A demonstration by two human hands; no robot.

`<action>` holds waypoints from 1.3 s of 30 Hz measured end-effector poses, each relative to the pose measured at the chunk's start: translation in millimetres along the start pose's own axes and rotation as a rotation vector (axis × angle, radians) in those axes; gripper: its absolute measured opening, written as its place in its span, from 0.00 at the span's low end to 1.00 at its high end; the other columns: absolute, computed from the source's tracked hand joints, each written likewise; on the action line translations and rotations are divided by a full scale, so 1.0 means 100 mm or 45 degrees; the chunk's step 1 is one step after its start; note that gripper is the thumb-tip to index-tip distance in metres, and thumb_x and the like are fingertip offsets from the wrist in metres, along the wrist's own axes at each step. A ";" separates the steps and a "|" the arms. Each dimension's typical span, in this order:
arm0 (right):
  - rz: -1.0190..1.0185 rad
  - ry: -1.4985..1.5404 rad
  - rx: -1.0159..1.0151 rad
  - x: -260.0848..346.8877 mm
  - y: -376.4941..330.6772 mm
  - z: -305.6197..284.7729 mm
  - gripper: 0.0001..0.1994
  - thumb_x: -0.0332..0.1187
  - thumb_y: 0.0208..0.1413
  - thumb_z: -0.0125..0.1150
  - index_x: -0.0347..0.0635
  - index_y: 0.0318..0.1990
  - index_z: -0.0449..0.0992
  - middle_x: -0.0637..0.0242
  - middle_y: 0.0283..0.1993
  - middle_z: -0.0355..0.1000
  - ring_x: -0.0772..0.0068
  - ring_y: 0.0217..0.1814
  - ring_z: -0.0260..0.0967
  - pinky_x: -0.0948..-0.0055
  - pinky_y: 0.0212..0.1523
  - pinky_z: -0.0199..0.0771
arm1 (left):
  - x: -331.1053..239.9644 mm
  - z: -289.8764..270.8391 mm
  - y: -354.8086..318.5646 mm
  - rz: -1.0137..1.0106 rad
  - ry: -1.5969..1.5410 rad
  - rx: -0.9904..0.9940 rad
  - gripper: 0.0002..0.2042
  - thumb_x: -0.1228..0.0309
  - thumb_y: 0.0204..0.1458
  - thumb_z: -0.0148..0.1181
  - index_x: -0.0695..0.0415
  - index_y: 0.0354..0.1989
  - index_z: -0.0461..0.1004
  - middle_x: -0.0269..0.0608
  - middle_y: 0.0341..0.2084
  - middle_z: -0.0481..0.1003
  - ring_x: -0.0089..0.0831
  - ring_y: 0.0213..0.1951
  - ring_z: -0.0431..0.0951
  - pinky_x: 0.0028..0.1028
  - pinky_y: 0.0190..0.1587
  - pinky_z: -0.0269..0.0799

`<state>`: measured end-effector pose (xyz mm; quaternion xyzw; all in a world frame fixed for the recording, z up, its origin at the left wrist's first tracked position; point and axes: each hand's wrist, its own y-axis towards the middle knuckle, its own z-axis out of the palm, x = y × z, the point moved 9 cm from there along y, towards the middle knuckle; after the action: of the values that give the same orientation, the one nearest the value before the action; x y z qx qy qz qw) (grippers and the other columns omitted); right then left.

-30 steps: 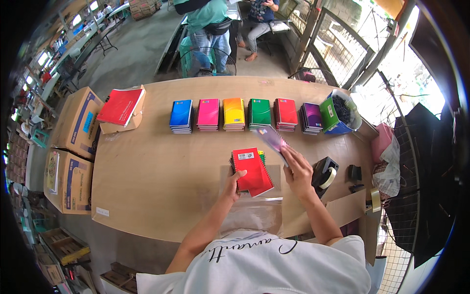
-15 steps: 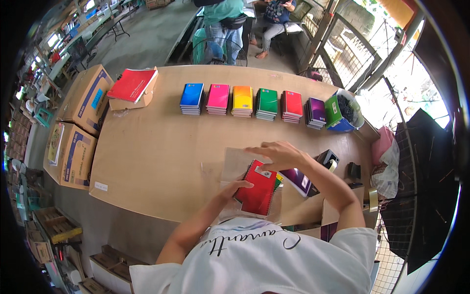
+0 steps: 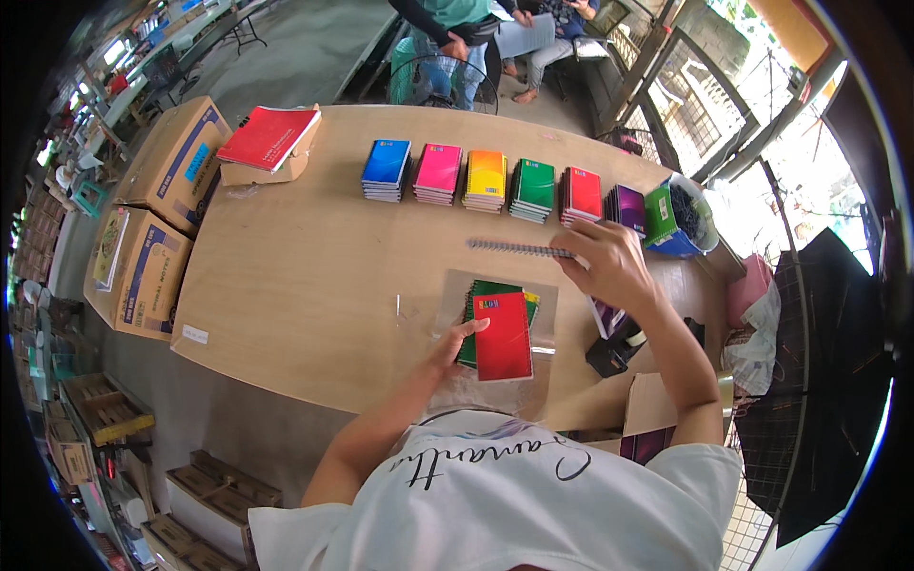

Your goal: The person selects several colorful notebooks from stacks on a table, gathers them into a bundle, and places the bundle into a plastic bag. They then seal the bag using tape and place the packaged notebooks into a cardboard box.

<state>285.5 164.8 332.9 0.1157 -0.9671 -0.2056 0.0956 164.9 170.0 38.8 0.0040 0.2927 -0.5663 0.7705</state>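
My left hand holds a red notebook, its thumb on the cover. Under it are a green spiral notebook, whose coil shows at the left, and a thin yellow edge of another. These sit over a clear plastic sheet or bag on the table. Farther forward and to the right, my right hand pinches one end of a spiral notebook, seen edge-on with its coil up; its covers are hidden.
Small notebook stacks stand in a row: blue, pink, yellow, green, red, purple. Beside them is a bin. A black tape dispenser is at right; cartons stand left.
My right hand has moved forward and right and now holds a spiral notebook edge-on. The red cover under my left thumb now shows a different face, with green showing more behind it.
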 end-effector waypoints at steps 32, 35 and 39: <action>-0.145 2.625 -0.856 -0.75 -0.06 0.48 0.22 0.43 0.69 0.29 0.45 0.43 0.75 0.78 0.12 0.52 0.82 0.12 0.50 0.76 0.30 0.53 | -0.19 0.50 0.01 -0.206 0.078 0.122 0.24 0.65 0.48 0.62 0.62 0.52 0.66 0.48 0.42 0.75 0.38 0.42 0.78 0.40 0.47 0.76; 0.323 2.315 -1.077 -0.87 -0.20 0.61 0.18 0.41 0.67 0.38 0.41 0.36 0.75 0.79 0.13 0.53 0.83 0.12 0.49 0.74 0.29 0.59 | -0.17 0.53 0.01 -0.196 0.096 0.134 0.25 0.67 0.48 0.61 0.60 0.55 0.65 0.47 0.44 0.74 0.37 0.43 0.77 0.40 0.47 0.75; 0.337 0.735 -1.353 -0.41 -0.49 0.05 0.05 0.30 0.56 0.58 0.43 0.28 0.73 0.76 0.13 0.57 0.79 0.14 0.54 0.73 0.27 0.57 | -0.21 0.41 0.12 0.087 0.098 0.100 0.29 0.57 0.50 0.64 0.56 0.58 0.63 0.45 0.48 0.72 0.35 0.48 0.75 0.40 0.49 0.75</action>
<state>332.6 134.1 301.9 -0.0178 -0.6737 -0.6060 0.4226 190.2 178.5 78.4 0.0658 0.2993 -0.5500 0.7769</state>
